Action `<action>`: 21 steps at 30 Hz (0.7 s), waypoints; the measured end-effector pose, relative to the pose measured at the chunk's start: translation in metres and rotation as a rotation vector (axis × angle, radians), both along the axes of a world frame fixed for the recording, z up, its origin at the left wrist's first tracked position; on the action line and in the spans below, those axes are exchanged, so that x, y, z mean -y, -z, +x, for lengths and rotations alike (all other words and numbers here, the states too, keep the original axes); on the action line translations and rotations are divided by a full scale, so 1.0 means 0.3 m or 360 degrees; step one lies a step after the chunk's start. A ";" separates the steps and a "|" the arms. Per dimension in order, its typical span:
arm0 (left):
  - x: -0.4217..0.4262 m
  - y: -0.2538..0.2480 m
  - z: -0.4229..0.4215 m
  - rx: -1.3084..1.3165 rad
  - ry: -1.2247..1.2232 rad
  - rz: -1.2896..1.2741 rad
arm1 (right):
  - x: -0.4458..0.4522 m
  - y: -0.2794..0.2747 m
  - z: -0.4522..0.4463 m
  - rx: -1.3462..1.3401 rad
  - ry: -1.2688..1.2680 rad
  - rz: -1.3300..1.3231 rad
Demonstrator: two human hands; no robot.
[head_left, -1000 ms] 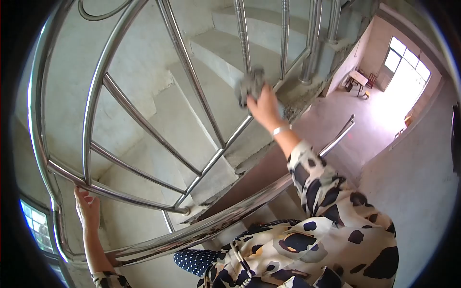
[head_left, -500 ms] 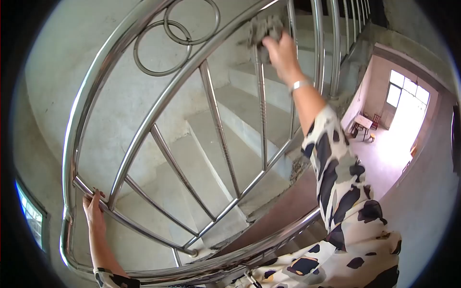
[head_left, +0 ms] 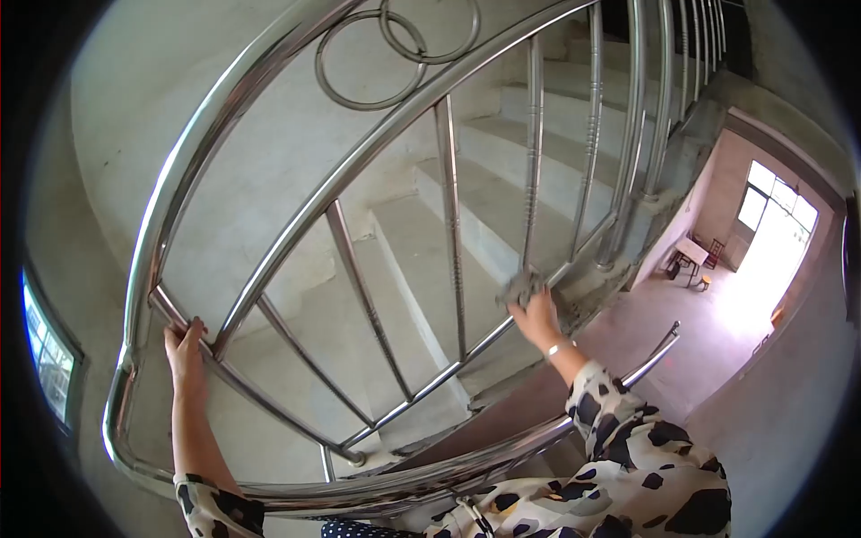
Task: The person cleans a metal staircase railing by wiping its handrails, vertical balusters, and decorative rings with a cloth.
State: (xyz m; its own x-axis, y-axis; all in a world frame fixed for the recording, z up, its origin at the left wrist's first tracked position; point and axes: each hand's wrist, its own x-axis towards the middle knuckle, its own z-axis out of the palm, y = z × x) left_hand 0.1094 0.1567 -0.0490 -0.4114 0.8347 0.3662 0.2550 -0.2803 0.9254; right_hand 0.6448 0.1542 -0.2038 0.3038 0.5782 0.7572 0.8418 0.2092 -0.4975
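Note:
A crumpled grey cloth (head_left: 519, 289) is in my right hand (head_left: 541, 321), pressed round the foot of a shiny metal baluster (head_left: 533, 170), just above the sloping bottom rail (head_left: 484, 343). My fingers are closed and partly hidden by the cloth. Over on the left, my left hand (head_left: 186, 348) grips the lower metal rail (head_left: 269, 410) near where it meets the thick outer handrail (head_left: 151, 242). Two interlocked metal rings (head_left: 369, 103) sit between the upper curved bars of the railing.
Concrete stairs (head_left: 430, 242) rise behind the railing. A second polished handrail (head_left: 430, 475) curves in front of my body. Far below on the right is a room with a small table (head_left: 691, 250), a stool (head_left: 705, 282) and a bright doorway (head_left: 771, 238). A window (head_left: 49, 341) is at the left.
My right hand has slid down with the cloth from the top of the railing to the baluster's foot. My left hand stays on the rail; the view has shifted slightly.

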 end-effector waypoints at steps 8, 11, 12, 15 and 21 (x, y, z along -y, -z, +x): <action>0.028 -0.028 0.042 0.0010 -0.0086 -0.0101 | 0.059 -0.547 -0.104 -0.1022 -0.0957 0.0715; 0.043 -0.035 0.052 -0.0016 -0.0033 -0.0116 | -0.022 -0.775 -0.209 -0.0843 -0.1471 0.0783; 0.034 -0.028 0.044 -0.0044 -0.0051 -0.0079 | -0.087 -0.807 -0.250 -0.0411 -0.1241 0.0930; 0.023 -0.021 0.037 -0.0046 -0.0026 -0.0036 | -0.114 -0.798 -0.300 0.0201 -0.0730 0.1078; 0.019 -0.020 0.036 -0.0043 -0.0048 -0.0050 | 0.064 -0.343 -0.302 0.0203 -0.0558 -0.0076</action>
State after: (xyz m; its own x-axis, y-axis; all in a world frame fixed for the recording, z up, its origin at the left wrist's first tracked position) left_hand 0.1201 0.1510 -0.0430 -0.4269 0.8334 0.3511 0.2877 -0.2429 0.9264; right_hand 0.5541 0.1351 -0.1009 -0.0138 0.6660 0.7458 0.7788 0.4749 -0.4098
